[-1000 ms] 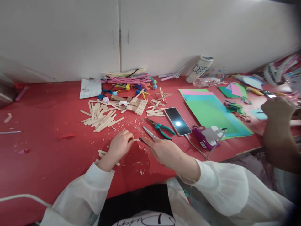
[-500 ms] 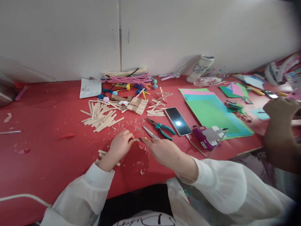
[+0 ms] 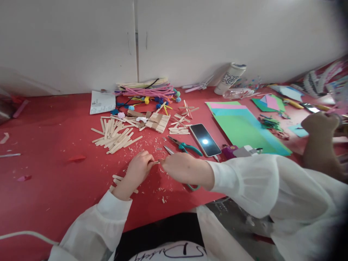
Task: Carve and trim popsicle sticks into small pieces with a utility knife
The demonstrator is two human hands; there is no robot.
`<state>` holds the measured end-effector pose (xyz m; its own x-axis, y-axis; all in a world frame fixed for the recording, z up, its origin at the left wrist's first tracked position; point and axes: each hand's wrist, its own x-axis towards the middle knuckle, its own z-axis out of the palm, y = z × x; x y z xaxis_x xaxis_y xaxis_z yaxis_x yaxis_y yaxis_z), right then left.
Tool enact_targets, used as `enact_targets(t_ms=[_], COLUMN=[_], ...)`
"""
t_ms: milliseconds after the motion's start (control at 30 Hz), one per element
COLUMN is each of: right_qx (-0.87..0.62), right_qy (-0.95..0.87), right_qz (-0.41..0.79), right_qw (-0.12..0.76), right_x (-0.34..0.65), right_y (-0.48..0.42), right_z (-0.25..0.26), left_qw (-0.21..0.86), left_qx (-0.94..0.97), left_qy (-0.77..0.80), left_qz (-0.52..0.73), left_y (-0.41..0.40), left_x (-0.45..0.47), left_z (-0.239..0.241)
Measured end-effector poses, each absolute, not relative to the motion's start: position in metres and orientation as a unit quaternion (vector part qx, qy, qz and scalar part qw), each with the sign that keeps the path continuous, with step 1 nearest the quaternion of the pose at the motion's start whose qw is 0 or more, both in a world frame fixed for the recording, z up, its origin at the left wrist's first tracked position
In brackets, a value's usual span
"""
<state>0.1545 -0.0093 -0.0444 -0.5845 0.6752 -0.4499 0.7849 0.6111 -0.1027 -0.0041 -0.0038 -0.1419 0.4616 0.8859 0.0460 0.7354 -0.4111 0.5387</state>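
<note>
My left hand (image 3: pixel 139 167) is closed, its fingertips pinching a short piece of wooden craft stick (image 3: pixel 156 162). Right at the stick's free end is my right hand (image 3: pixel 181 167), its fingers curled and closed; what they grip is hidden. Under and beside the right hand lie scissors (image 3: pixel 169 150), the blade tip and a teal handle loop showing. Teal-handled pliers (image 3: pixel 190 148) rest just beyond. Pale wood shavings (image 3: pixel 163 199) are scattered around both hands. A few craft sticks (image 3: pixel 117 178) lie by my left wrist.
Ahead lie a heap of craft sticks (image 3: pixel 115 136), a joined stick panel (image 3: pixel 159 122), and pipe cleaners (image 3: pixel 149 91). To the right are a phone (image 3: pixel 205 140), coloured paper (image 3: pixel 241 123), a purple charger item (image 3: pixel 228 151) and a tumbler (image 3: pixel 230 78). Another person's hand (image 3: pixel 320 127) is at far right.
My right hand has turned and its forearm swung so that the scissors' handle loop shows and the charger is partly covered. My left hand stays on the stick piece.
</note>
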Motion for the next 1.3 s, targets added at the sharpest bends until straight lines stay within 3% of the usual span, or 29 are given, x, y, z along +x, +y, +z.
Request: enact_targets(t_ms=[133, 367, 567, 667, 733, 867, 1033, 1300], right_qx=[0.399, 0.438, 0.499, 0.516, 0.530, 0.538, 0.609, 0.576], right_qy=[0.875, 0.851, 0.705, 0.650, 0.678, 0.783, 0.768, 0.771], right_qz=[-0.181, -0.263, -0.504, -0.558, -0.510, -0.303, -0.185, -0.187], right_qw=[0.205, 0.125, 0.011, -0.007, -0.009, -0.075, -0.072, -0.197], right_x=[0.163, 0.189, 0.203, 0.207, 0.209, 0.208, 0.190, 0.165], right_y=[0.003, -0.004, -0.012, -0.017, -0.024, -0.041, -0.053, -0.060], right_z=[-0.042, -0.057, -0.079, -0.080, -0.077, -0.076, -0.102, -0.103], left_qw=[0.229, 0.228, 0.226, 0.226, 0.228, 0.227, 0.207, 0.183], left_qx=[0.823, 0.811, 0.809, 0.810, 0.812, 0.812, 0.795, 0.778], left_qy=[0.492, 0.517, 0.525, 0.524, 0.520, 0.518, 0.539, 0.552], left_qz=[0.165, 0.149, 0.137, 0.135, 0.136, 0.145, 0.185, 0.238], left_y=[-0.005, -0.005, -0.004, -0.004, -0.004, -0.004, -0.005, -0.003], left_x=[-0.005, -0.001, 0.000, -0.001, -0.001, -0.003, -0.004, -0.008], left_z=[-0.142, -0.137, -0.136, -0.136, -0.136, -0.135, -0.135, -0.136])
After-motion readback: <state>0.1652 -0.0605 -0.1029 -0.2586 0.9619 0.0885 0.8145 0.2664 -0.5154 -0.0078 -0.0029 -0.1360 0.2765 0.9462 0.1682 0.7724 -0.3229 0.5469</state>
